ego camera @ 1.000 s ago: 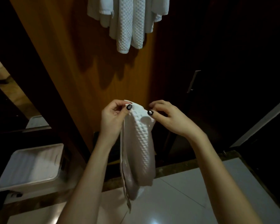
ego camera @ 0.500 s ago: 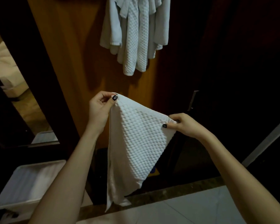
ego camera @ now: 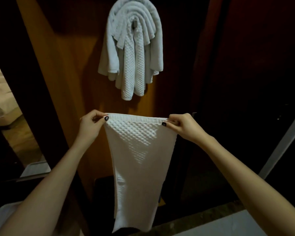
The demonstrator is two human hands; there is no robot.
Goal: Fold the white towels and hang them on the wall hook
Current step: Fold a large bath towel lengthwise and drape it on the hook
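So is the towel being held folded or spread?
Spread widthwise: the left hand and right hand pinch its top corners apart, so the towel hangs flat below. Whether it is doubled over, cannot tell.

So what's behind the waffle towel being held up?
The wooden wall panel shows above and left of the waffle towel, pinched at its top corners by the left hand and right hand. A dark boxy shape peeks out low beside it. Anything directly behind is covered.

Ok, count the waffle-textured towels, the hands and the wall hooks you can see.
Waffle towels: 2, held waffle towel and hung waffle towel
Hands: 2, left hand and right hand
Wall hook: 1
Total: 5
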